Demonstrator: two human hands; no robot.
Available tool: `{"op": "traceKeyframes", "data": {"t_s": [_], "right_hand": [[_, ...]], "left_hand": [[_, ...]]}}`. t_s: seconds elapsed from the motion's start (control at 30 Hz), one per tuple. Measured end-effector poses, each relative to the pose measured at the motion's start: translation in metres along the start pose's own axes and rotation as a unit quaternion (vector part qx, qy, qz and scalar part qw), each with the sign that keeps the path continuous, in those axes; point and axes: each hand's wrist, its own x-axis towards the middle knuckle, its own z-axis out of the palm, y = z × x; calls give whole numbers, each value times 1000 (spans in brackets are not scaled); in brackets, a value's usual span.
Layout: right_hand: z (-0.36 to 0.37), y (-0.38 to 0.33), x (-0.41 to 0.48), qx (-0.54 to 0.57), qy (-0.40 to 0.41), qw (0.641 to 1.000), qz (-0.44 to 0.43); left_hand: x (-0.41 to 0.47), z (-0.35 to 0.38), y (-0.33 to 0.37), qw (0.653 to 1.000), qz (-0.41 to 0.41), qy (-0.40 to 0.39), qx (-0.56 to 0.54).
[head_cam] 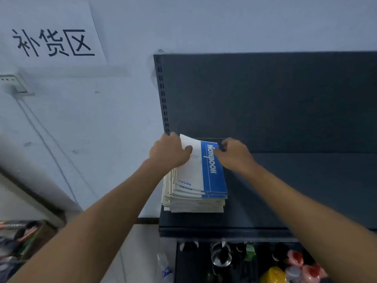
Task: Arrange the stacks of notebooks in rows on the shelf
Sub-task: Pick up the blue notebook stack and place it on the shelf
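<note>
Here, left hand (169, 152) and right hand (235, 152) tight around far end of notebook stack (201, 181)

We read three large black characters, 补货区, on the white paper sheet (51, 33) stuck to the pale wall (122, 119). On the blue band of the blue-and-white paper notebook (212, 170) topping the stack, "Notebook" stands in white letters, turned sideways. Its small blue print is too fine for us to read.
</note>
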Motion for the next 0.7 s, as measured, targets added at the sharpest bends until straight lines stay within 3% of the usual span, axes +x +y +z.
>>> {"op": "traceKeyframes", "data": {"t_s": [0.13,0.23,0.5,0.7], "right_hand": [[21,15,-15,50,-30,998,36],[35,21,-19,56,-18,998,13],[58,14,-28,-101,52,992,-51],[60,8,-31,-168,68,979,-98]], "left_hand": [[-10,13,1,998,-36,-3,60],[-13,16,2,998,-49,10,49],[-19,17,0,996,-65,57,37],[-12,14,-13,989,-123,52,-58]]}}
